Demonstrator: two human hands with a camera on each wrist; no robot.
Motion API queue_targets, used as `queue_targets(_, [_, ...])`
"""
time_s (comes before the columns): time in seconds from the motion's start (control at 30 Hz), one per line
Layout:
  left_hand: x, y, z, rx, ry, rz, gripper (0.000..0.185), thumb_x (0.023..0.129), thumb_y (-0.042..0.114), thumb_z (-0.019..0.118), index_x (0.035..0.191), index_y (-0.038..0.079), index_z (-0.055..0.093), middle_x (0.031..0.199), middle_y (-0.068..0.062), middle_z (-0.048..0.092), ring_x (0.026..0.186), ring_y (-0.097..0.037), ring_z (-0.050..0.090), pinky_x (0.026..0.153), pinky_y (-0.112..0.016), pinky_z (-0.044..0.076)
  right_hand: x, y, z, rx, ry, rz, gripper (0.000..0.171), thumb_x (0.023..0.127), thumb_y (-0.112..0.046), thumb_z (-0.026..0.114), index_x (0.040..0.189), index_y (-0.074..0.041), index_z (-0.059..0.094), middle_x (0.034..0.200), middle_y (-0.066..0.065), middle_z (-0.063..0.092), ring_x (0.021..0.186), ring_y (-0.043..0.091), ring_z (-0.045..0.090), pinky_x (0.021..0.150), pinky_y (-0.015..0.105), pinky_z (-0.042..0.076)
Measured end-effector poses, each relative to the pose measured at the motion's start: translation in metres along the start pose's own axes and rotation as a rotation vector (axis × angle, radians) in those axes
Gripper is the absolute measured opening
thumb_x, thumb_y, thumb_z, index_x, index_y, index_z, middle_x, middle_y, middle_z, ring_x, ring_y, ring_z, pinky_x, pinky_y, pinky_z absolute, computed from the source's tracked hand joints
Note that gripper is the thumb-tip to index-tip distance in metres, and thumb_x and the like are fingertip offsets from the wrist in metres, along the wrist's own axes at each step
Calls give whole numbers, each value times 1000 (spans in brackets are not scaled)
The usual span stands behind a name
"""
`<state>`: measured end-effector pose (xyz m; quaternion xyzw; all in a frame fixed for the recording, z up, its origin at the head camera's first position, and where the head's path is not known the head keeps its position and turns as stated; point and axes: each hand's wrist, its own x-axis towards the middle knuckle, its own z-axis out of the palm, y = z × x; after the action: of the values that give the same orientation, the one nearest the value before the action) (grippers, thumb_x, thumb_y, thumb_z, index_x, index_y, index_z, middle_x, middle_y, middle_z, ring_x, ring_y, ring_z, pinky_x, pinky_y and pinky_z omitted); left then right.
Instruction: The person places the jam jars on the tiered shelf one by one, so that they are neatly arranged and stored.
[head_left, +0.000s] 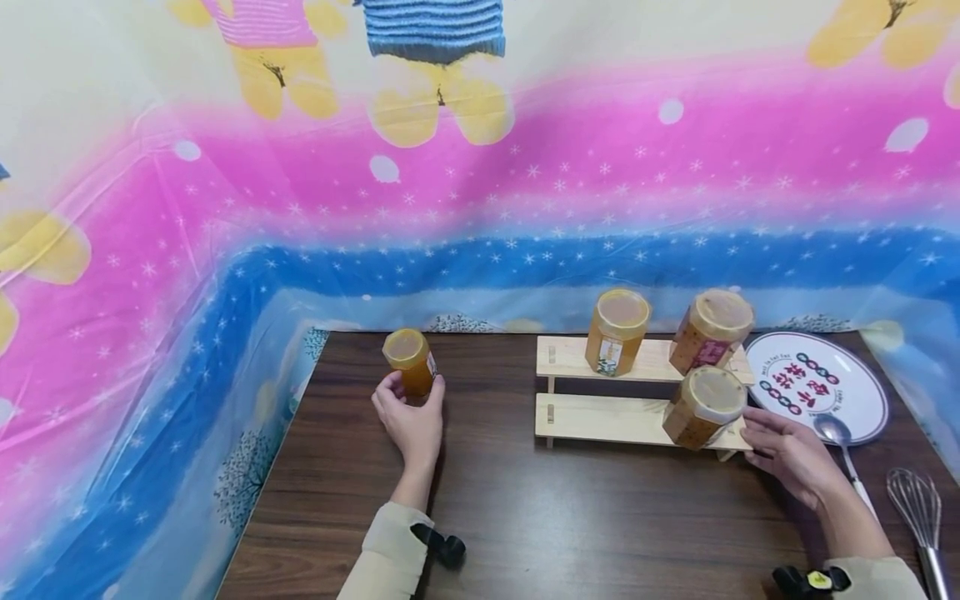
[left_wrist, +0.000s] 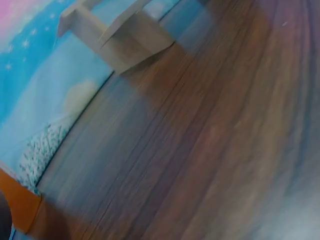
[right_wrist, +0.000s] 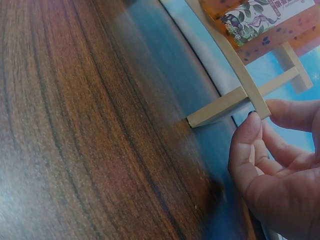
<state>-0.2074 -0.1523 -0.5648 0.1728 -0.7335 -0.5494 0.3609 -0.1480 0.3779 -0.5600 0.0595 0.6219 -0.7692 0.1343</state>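
At the table's left, my left hand [head_left: 412, 423] holds a small jar of amber honey [head_left: 416, 375] with a yellowish lid, fingers on one side and thumb on the other. Only a corner of that jar shows in the left wrist view. My right hand [right_wrist: 285, 165] pinches the right end of the lower board of a two-step wooden rack [right_wrist: 225, 105] between thumb and finger. One jar with dark specks [head_left: 701, 412] stands on the lower step. On the upper step stand a honey jar [head_left: 618, 333] and a jar with a red label [head_left: 708, 333].
Behind the right hand lies a white plate [head_left: 855, 396] with red lettering. A metal spoon [head_left: 832, 429] rests against its rim, and a whisk [head_left: 918, 508] lies at the far right. A patterned cloth [head_left: 450, 267] hangs along the dark wooden table's [head_left: 480, 492] back and sides.
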Motion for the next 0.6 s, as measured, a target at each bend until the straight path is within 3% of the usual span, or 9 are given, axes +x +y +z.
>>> queue_targets(0.23, [16,-9,-4,37,-51,-79,80,76,26,94,139,6,47,136,-14,45,122,-28,50,107,-43,41,1,0,1,-8,16,29,33,105,-2,56,110,-33,67,108,-9,68,94,7,66,78,29,60])
queue_targets(0.47, [27,-20,-6,9,-161,-86,84,78,21,93,146,7,45,143,-13,49,130,-27,52,111,-44,43,1,1,1,-5,21,31,34,105,-1,56,109,-33,68,107,-7,67,93,8,65,78,29,59])
queue_targets(0.6, [32,-24,-6,-2,-178,-89,81,79,19,93,145,6,47,144,-14,52,133,-27,53,113,-42,43,1,1,1,-8,32,41,33,105,-1,56,109,-33,67,107,-7,68,93,7,65,78,29,59])
